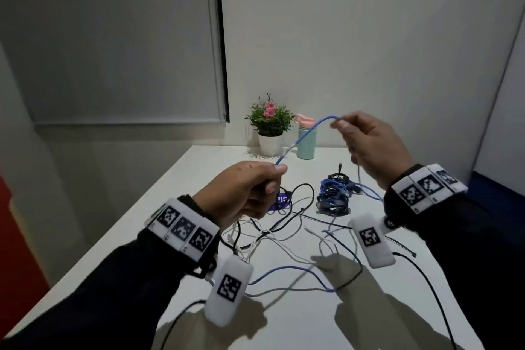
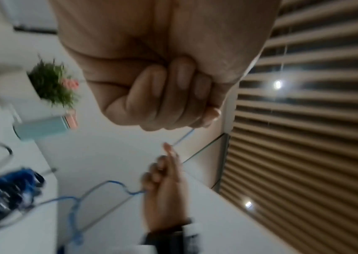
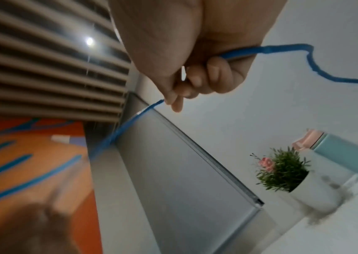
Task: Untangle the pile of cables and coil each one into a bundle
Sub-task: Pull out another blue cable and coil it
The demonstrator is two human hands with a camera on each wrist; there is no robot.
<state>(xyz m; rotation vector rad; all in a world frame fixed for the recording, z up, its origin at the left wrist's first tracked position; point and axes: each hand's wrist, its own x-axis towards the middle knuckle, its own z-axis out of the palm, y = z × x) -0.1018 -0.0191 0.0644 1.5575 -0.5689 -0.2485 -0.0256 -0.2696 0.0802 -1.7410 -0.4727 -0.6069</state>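
I hold the blue cable (image 1: 306, 133) taut above the loose tangle (image 1: 284, 236) on the table (image 1: 298, 321): my left hand (image 1: 244, 190) fists 1 end low, my right hand (image 1: 369, 145) pinches it higher, its long axis slanting between them.

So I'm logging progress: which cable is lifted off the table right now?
The light blue braided cable, stretched between both hands; black and white ones lie on the table.
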